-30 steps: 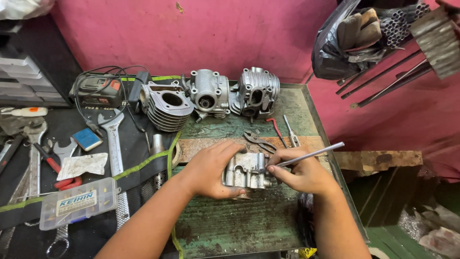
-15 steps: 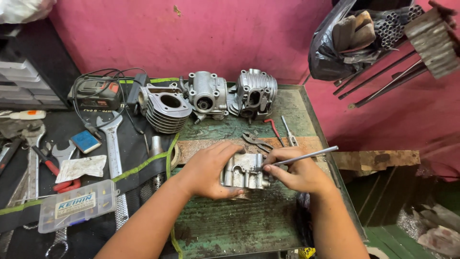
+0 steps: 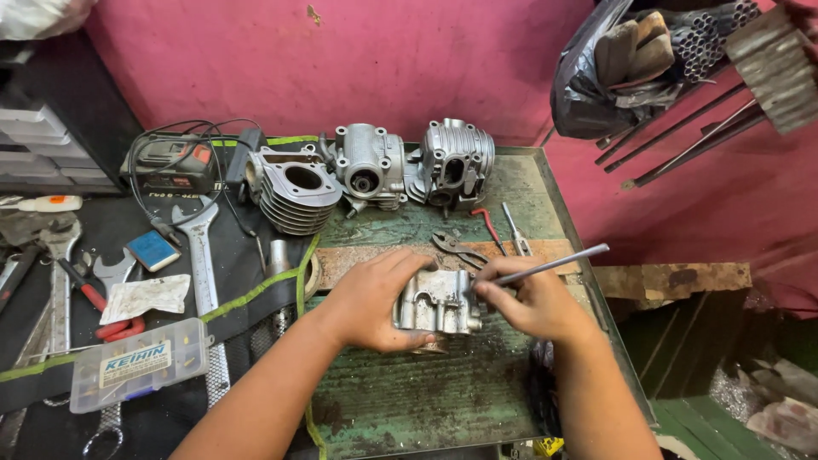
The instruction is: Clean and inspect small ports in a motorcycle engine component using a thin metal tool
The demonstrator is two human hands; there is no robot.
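Left hand (image 3: pixel 371 298) clamped on the grey metal engine part (image 3: pixel 439 302), pinning it to the green desk (image 3: pixel 409 400). Right hand (image 3: pixel 528 298) just beside it, pinching a thin metal rod (image 3: pixel 554 264) (tip at the part).

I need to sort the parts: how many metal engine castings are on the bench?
4: the finned cylinder, two heads along the wall, and one casting between the left hand and right hand.

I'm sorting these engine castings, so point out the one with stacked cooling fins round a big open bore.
It is the finned cylinder, leftmost of the three castings at the back of the bench, beside the charger. The two to its right are cylinder heads without that wide round bore.
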